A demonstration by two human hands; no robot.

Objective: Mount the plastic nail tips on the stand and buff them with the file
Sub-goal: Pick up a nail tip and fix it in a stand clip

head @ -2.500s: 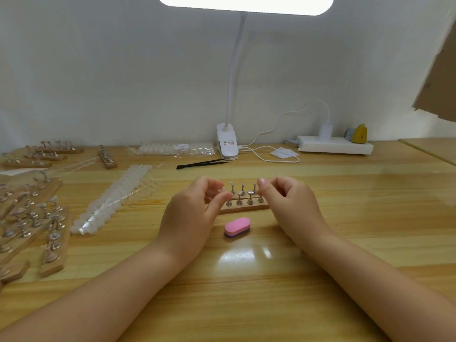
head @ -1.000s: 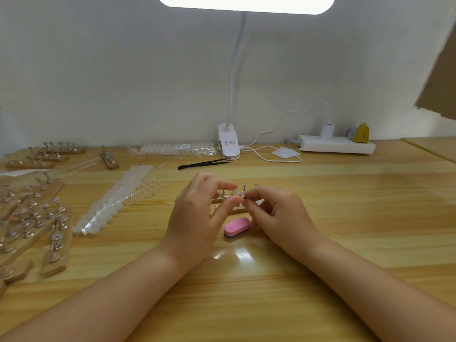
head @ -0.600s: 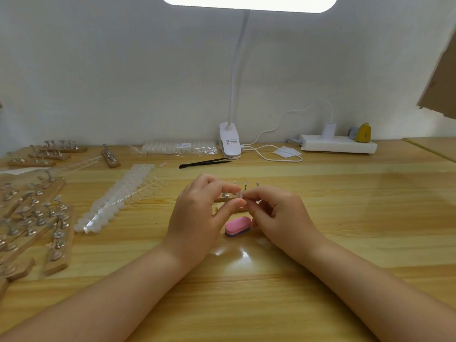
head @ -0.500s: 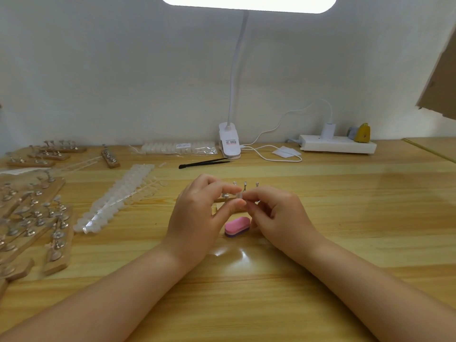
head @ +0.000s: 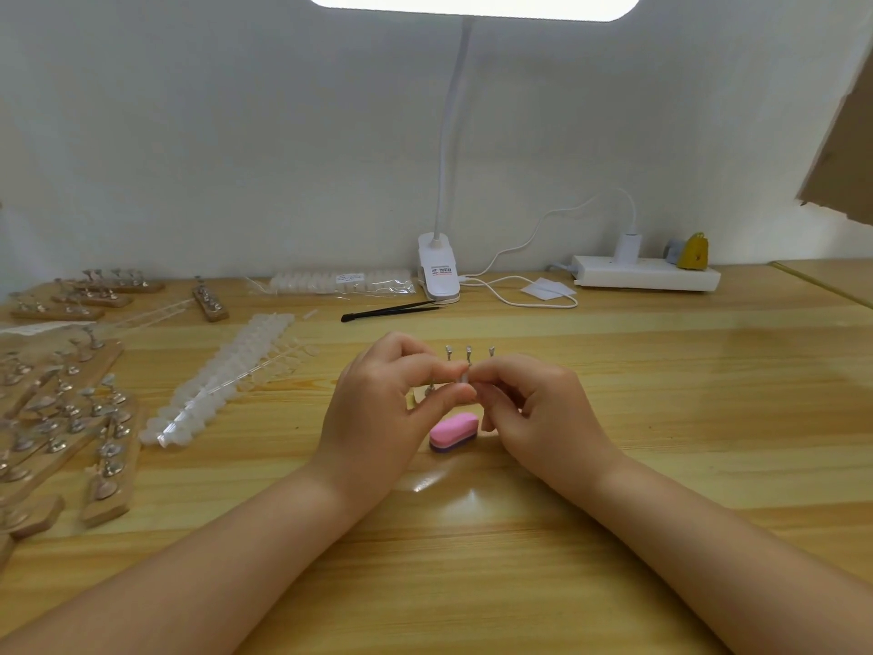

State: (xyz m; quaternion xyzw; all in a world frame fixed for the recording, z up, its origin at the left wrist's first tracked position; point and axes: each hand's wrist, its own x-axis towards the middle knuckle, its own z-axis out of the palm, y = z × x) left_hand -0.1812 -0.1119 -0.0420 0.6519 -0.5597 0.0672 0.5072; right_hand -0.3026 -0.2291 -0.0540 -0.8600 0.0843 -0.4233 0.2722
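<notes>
My left hand (head: 387, 413) and my right hand (head: 534, 413) meet fingertip to fingertip over the small wooden stand. Together they pinch a small pale nail tip (head: 465, 378) at one of the stand's front pegs. Only the tops of three back metal pegs (head: 468, 354) show above my fingers; the rest of the stand is hidden. The pink oval file (head: 453, 431) lies on the wooden table (head: 661, 418) just in front of my fingers, untouched.
Strips of clear nail tips (head: 226, 375) lie to the left, with several more wooden peg stands (head: 108, 465) beyond them. Black tweezers (head: 387, 310), a bag of tips (head: 340, 281), the lamp clamp (head: 438, 269) and a power strip (head: 645, 272) line the back.
My hands were apart at the two ends of the stand; they have come together over its middle, hiding most of it. In the last half second they have barely moved.
</notes>
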